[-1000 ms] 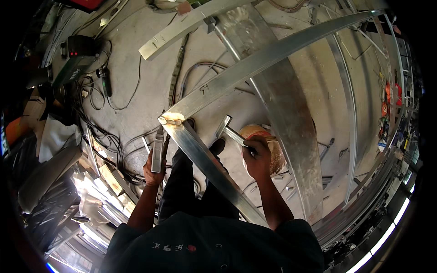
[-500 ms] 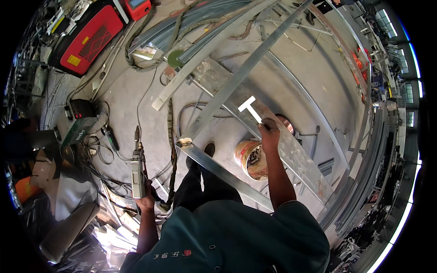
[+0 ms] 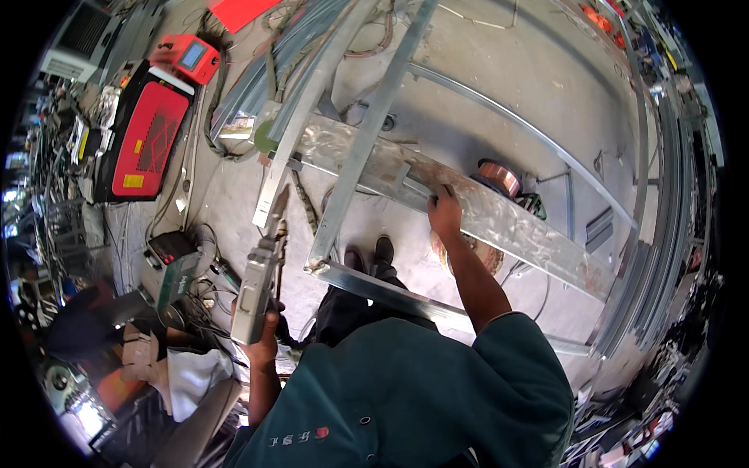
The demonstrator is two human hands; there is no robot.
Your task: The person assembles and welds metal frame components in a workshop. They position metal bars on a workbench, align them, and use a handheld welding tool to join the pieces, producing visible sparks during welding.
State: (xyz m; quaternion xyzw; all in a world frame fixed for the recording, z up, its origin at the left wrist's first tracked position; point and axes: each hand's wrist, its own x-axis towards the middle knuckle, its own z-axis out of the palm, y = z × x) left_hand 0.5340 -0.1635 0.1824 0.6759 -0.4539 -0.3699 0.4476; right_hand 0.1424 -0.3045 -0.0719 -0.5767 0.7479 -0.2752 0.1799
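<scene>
My left hand [image 3: 264, 337] is closed round the grip of a grey welding gun [image 3: 254, 290], its long nozzle pointing up and away from me. My right hand [image 3: 445, 210] has its fingers bent over the stem of a flat T-shaped metal piece [image 3: 413, 184]. That piece is at the wide, scuffed metal plank [image 3: 499, 204]; whether it rests on it I cannot tell. A square metal tube frame [image 3: 360, 156] crosses over the plank, with a corner [image 3: 316, 264] close to my legs. Below my right forearm a round bucket [image 3: 488, 257] is partly hidden.
A copper-coloured wire spool [image 3: 499, 178] stands beyond the plank. To the left are a red machine [image 3: 148, 152], a smaller red unit with a screen [image 3: 191, 58] and tangled cables [image 3: 207, 292]. Long metal profiles [image 3: 659, 257] lie along the right. My shoes [image 3: 382, 249] stand beside the frame's near tube.
My right hand has brought the T-shaped piece left and farther away, onto or over the plank. The welding gun has swung right and upward in my left hand. The whole view has shifted.
</scene>
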